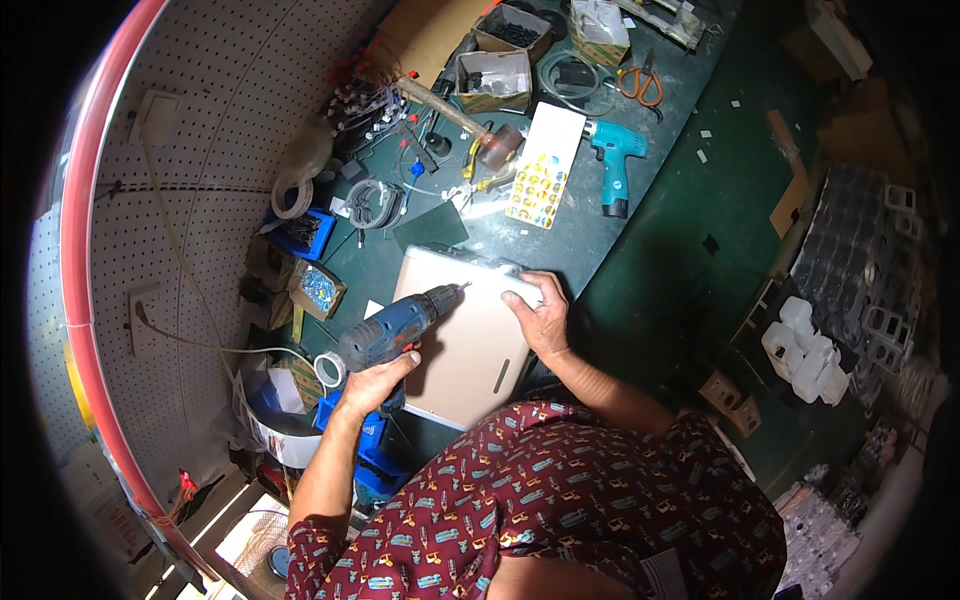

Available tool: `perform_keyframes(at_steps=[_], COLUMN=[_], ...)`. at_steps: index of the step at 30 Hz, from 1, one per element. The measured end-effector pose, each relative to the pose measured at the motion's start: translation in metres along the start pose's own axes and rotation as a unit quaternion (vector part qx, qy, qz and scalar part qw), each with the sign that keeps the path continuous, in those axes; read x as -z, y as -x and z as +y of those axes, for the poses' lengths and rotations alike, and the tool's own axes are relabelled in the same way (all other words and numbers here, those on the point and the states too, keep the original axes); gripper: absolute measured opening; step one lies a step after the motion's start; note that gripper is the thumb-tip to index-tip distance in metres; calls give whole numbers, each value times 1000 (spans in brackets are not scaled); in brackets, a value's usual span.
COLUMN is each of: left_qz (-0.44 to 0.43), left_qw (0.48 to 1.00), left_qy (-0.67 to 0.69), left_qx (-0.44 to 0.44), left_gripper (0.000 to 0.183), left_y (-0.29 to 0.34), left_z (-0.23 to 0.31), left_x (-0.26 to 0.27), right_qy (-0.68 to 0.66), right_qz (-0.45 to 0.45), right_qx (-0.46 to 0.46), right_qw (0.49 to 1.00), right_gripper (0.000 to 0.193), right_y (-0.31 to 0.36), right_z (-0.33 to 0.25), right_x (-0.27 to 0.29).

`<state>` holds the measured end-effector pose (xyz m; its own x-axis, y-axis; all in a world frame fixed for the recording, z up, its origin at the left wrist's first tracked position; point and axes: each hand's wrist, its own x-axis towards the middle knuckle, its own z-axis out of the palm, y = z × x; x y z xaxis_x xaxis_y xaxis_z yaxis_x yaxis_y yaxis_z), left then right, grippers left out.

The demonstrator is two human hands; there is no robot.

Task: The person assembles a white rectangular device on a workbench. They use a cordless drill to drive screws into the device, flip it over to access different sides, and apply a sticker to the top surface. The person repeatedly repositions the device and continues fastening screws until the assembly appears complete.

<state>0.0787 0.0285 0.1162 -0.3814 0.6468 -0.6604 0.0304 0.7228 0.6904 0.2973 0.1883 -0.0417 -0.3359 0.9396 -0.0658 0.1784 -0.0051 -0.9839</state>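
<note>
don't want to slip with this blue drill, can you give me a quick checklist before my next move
1. Left hand around the blue drill: ok, it grips the handle.
2. Right hand on the beige panel: ok, it is at the far right corner, thumb on top.
3. Right thumb clear of the drill bit: ok, a gap shows, though it is close.
4. Bit seated in a screw: cannot tell, too small to see.
5. Left index finger off the trigger: cannot tell, hidden.
6. Teal drill out of the way: ok, it lies apart from the panel.
</note>
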Motion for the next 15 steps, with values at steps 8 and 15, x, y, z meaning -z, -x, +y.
perform_keyframes(at_steps=[8,15], left_qz=[-53,-81], left_qw=[979,970], left_qy=[-181,-222], left_qx=[-76,-57], left_gripper=[30,22], left_y=[-5,-16], left_z=[57,75], left_x=[4,10], right_qy=[9,4], right_qz=[4,5], right_qx=[4,-10], right_qw=[1000,1000], right_gripper=[40,39], right_y=[-1,-1], right_z=[0,0], right_x=[1,1])
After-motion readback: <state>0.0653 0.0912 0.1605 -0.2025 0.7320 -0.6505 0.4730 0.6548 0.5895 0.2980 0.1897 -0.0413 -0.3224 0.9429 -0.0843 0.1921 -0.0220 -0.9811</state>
